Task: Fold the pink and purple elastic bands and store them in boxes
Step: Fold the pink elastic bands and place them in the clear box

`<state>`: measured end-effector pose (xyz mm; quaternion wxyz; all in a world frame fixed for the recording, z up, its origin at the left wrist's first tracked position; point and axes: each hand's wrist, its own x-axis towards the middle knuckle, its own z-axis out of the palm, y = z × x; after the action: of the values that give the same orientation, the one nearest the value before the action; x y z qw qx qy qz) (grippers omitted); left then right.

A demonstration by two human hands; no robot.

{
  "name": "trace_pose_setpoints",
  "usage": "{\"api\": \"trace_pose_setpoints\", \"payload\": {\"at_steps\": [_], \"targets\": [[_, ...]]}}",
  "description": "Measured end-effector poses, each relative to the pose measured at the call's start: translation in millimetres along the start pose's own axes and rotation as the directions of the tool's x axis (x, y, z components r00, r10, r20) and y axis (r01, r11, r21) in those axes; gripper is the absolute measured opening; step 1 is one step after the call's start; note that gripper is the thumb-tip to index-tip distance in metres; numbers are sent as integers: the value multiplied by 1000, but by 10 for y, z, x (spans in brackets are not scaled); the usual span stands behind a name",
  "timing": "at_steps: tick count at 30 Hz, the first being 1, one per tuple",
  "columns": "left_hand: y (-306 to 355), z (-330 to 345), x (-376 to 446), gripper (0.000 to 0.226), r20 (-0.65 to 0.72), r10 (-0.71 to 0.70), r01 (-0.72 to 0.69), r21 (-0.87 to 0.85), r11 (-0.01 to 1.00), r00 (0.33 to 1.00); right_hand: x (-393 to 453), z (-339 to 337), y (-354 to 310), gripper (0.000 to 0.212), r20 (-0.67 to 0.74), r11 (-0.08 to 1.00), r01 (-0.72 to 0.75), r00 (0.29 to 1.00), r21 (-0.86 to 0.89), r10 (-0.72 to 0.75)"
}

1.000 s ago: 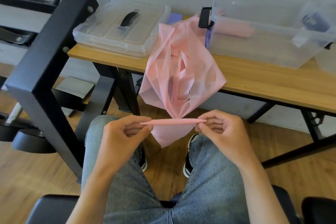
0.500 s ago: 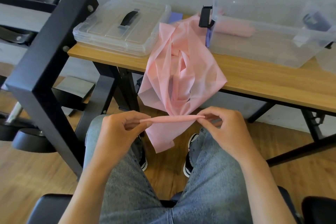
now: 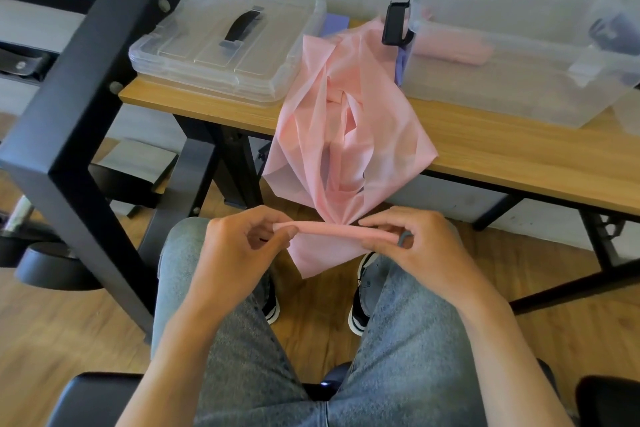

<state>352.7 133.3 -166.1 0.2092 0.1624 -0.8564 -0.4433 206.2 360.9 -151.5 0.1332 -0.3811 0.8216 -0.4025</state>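
Observation:
A long pink elastic band [image 3: 349, 135] hangs crumpled from the wooden table [image 3: 519, 156] down to my lap. Its lower end is folded into a narrow strip held level above my knees. My left hand [image 3: 239, 246] pinches the strip's left end and my right hand [image 3: 415, 246] grips its right end, fingers curled over it. A clear open box [image 3: 512, 80] on the table holds a folded pink band [image 3: 453, 50]. A bit of purple band [image 3: 334, 24] shows behind the pink one.
A clear lid with a black handle [image 3: 225, 48] lies on the table's left end. A black metal frame [image 3: 79, 94] stands close on my left, with weights on the floor beneath. Another clear container [image 3: 627, 107] sits at the far right edge.
My right hand has shifted its fingers along the strip's right end, curling over it. The hanging tail below the strip has swung slightly. My left hand keeps its pinch.

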Motion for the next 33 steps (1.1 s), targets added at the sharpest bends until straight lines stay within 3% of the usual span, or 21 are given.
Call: {"api": "trace_pose_setpoints", "payload": {"at_steps": [4, 9, 12, 14, 17, 19, 24, 29, 33], "targets": [[-70, 37, 59, 19, 46, -1, 2, -8, 1000, 999, 62, 36, 36, 16, 24, 998, 24, 999, -59, -22], [-172, 65, 163, 15, 155, -8, 7, 6, 1000, 988, 89, 39, 138, 18, -67, 974, 89, 992, -209, -105], [-216, 107, 281, 18, 277, -31, 77, -159, 984, 960, 57, 1, 195, 25, -148, 975, 106, 980, -195, -136], [-238, 192, 406, 31, 271, -136, 207, -254, 945, 953, 14, -30, 205, 28, -170, 985, 106, 977, -136, -128], [-284, 425, 633, 42, 296, -331, 363, -57, 930, 896, -21, -63, 213, 30, -173, 992, 93, 979, -80, -106], [-289, 605, 737, 41, 352, -356, 376, 10, 926, 866, -15, -63, 203, 32, -171, 994, 88, 980, -71, -99], [-190, 727, 867, 15, 264, -294, 296, 35, 955, 919, -1, -84, 127, 33, -166, 996, 81, 982, -37, -86], [292, 390, 922, 23, 378, -151, 273, -294, 916, 913, 23, -165, 47, 26, -140, 995, 95, 986, 14, -92], [700, 166, 1217, 30, 322, -54, 215, -489, 846, 945, 69, -216, -61, 22, -145, 993, 117, 983, 20, -113]]}}
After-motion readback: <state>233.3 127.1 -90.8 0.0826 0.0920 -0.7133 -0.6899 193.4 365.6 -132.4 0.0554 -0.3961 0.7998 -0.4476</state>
